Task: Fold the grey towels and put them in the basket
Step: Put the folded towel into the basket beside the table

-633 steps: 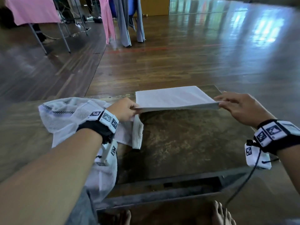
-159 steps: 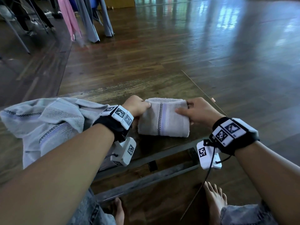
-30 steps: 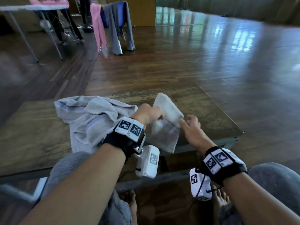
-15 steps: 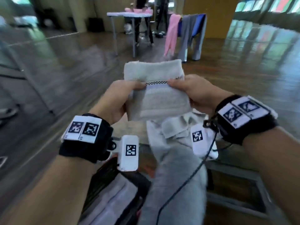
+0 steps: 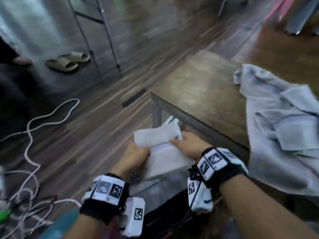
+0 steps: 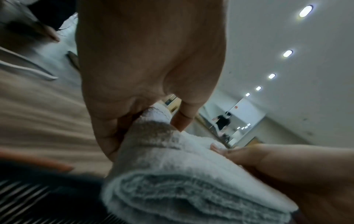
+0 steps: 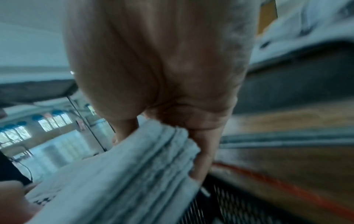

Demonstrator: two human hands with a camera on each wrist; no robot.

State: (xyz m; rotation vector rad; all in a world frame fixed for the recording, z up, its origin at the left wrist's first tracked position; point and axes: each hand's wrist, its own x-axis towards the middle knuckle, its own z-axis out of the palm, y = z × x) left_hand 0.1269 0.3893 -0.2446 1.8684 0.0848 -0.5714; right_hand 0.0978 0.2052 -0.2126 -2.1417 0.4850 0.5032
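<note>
A folded grey towel (image 5: pixel 156 137) hangs low beside the table's near left corner, held by both hands. My left hand (image 5: pixel 136 153) grips its left end, thumb on top. My right hand (image 5: pixel 185 143) grips the right end. Under it lies another folded towel (image 5: pixel 166 160) inside a black mesh basket (image 5: pixel 134 175), most of which my arms hide. In the left wrist view the left hand (image 6: pixel 145 115) pinches the thick folded towel (image 6: pixel 182 181). In the right wrist view the right hand (image 7: pixel 172 133) clamps the towel's layered edge (image 7: pixel 143 163) above the basket mesh (image 7: pixel 226 201).
A loose heap of grey towels (image 5: pixel 283 128) lies on the low brown table (image 5: pixel 203 87) at the right. White cables (image 5: pixel 34 128) snake over the wooden floor at the left. A pair of slippers (image 5: pixel 67 62) and metal table legs (image 5: pixel 107 35) stand farther off.
Both hands have carried the folded towel off the table, swung it left and lowered it over the basket. My head has turned left and down; the towel heap now sits at the right.
</note>
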